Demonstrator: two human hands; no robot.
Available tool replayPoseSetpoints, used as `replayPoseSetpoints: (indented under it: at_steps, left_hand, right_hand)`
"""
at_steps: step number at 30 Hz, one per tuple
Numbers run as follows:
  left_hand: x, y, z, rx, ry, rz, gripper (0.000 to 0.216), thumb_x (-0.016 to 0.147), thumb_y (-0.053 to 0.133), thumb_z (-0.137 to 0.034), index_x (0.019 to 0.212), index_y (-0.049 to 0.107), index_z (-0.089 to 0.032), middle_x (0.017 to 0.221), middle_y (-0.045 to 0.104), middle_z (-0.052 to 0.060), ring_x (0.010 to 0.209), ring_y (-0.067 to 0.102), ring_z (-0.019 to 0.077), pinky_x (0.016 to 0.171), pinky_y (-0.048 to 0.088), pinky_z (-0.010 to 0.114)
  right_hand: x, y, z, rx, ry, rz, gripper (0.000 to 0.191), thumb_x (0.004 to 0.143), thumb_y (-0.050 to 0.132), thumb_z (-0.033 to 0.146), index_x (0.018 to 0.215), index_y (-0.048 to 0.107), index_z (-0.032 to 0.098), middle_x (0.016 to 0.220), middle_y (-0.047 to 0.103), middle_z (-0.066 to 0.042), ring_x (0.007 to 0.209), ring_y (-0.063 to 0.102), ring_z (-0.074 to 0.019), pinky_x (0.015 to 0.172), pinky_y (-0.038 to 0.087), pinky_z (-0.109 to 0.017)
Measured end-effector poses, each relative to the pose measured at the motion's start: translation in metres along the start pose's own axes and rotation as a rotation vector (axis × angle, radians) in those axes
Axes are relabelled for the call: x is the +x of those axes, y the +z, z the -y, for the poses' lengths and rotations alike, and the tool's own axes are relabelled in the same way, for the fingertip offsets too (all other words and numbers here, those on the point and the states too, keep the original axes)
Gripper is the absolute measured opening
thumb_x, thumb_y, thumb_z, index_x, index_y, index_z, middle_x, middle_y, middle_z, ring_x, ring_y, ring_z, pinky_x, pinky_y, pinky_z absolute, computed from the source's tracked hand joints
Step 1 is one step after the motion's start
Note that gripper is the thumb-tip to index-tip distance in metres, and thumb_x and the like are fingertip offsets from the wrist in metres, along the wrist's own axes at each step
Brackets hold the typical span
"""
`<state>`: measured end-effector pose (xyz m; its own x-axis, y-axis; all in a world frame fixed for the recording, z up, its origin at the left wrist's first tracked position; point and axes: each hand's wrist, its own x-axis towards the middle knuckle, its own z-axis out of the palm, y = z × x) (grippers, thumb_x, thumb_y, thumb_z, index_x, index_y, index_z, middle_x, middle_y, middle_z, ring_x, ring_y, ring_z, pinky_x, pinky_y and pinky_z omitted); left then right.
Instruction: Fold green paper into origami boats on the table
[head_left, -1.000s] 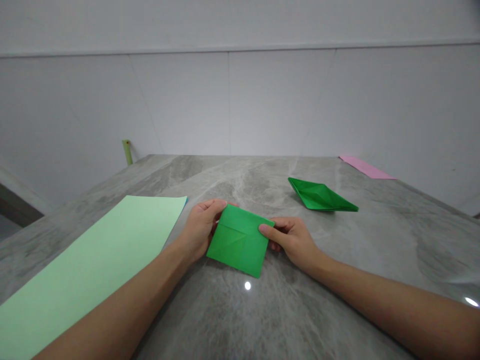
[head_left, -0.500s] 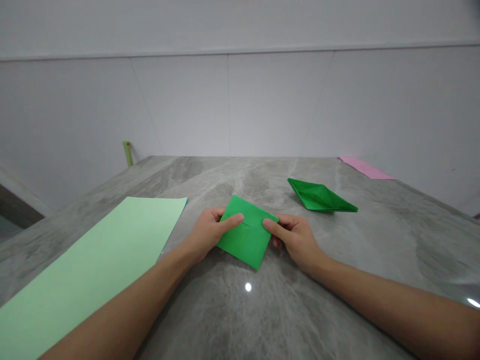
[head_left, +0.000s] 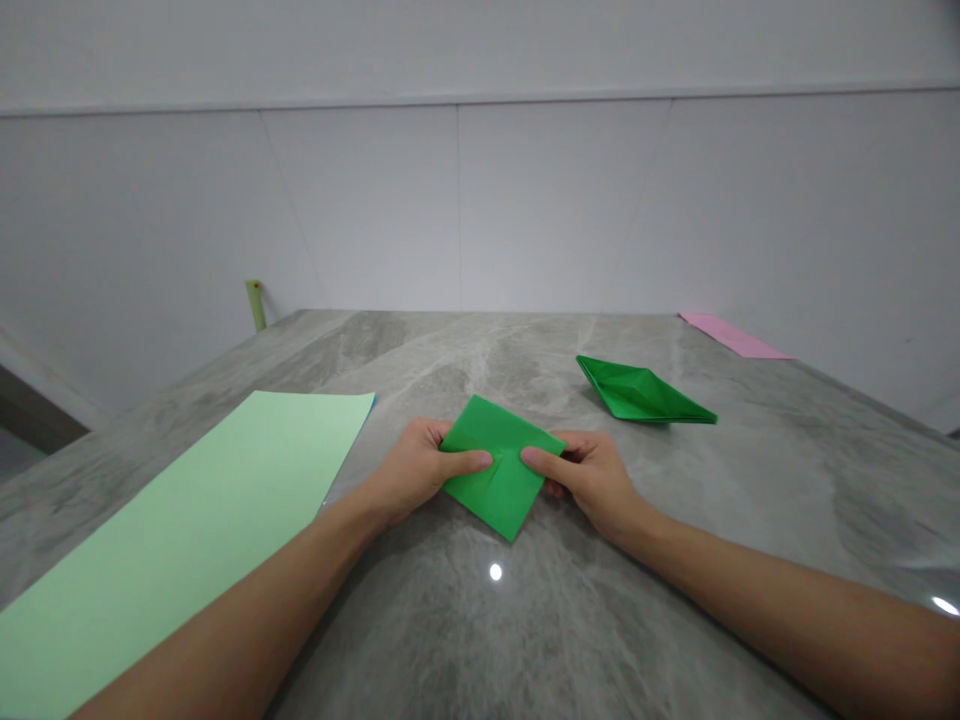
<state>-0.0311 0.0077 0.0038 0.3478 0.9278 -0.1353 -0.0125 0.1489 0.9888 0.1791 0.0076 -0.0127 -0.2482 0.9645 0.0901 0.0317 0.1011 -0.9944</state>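
Observation:
A folded green paper square (head_left: pixel 496 427), tilted so one corner points toward me, is held between both hands at the middle of the view. My left hand (head_left: pixel 420 468) grips its left corner, thumb flat on the face and fingers mostly behind. On the right corner, my right hand (head_left: pixel 596 475) pinches it with the thumb on top and the fingers partly hidden underneath. Creases show on the paper near the two thumb tips. A folded green paper boat (head_left: pixel 645 396) lies beyond my right hand, touched by neither hand.
Light green paper sheets (head_left: pixel 202 530) lie on the left of the grey marble-patterned table (head_left: pixel 480 640). Pink paper (head_left: pixel 735 336) rests at the far right edge. A pale green strip (head_left: pixel 256 304) stands by the far left edge, and a white wall (head_left: pixel 375 210) rises behind.
The paper square has turned slightly in my hands, its near corner shifting a little left. My thumbs have moved slightly lower on its face. The boat and the sheets stay put.

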Motion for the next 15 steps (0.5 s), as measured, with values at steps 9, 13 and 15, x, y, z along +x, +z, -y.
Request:
replayPoseSetpoints:
  at_steps: [9, 13, 15]
  left_hand:
    - [-0.0012, 0.0031, -0.003, 0.112, 0.003, 0.002, 0.015, 0.067, 0.077, -0.032, 0.066, 0.075, -0.018, 0.067, 0.072, 0.003, 0.054, 0.059, 0.0139, 0.056, 0.045, 0.025]
    - [-0.0006, 0.0052, -0.0025, 0.214, -0.006, -0.031, 0.018, 0.066, 0.077, -0.033, 0.065, 0.07, -0.016, 0.062, 0.067, -0.001, 0.052, 0.054, 0.0112, 0.052, 0.042, 0.022]
    - [-0.0014, 0.0066, -0.0023, 0.255, 0.013, -0.042, 0.019, 0.066, 0.076, -0.033, 0.066, 0.069, -0.015, 0.062, 0.065, -0.002, 0.053, 0.053, 0.0107, 0.052, 0.041, 0.021]
  right_hand:
    - [-0.0022, 0.0019, 0.0043, 0.003, 0.0, 0.079, 0.038, 0.07, 0.076, 0.047, 0.053, 0.058, 0.017, 0.047, 0.044, 0.005, 0.045, 0.036, -0.008, 0.044, 0.028, -0.023]
    - [-0.0012, 0.0018, 0.0033, -0.023, -0.007, 0.077, 0.038, 0.069, 0.076, 0.047, 0.053, 0.057, 0.018, 0.046, 0.043, 0.006, 0.044, 0.035, -0.0077, 0.043, 0.03, -0.023]
    - [-0.0012, 0.0017, 0.0024, -0.038, 0.003, 0.08, 0.037, 0.068, 0.076, 0.048, 0.055, 0.058, 0.018, 0.046, 0.043, 0.006, 0.044, 0.034, -0.0078, 0.043, 0.03, -0.023]
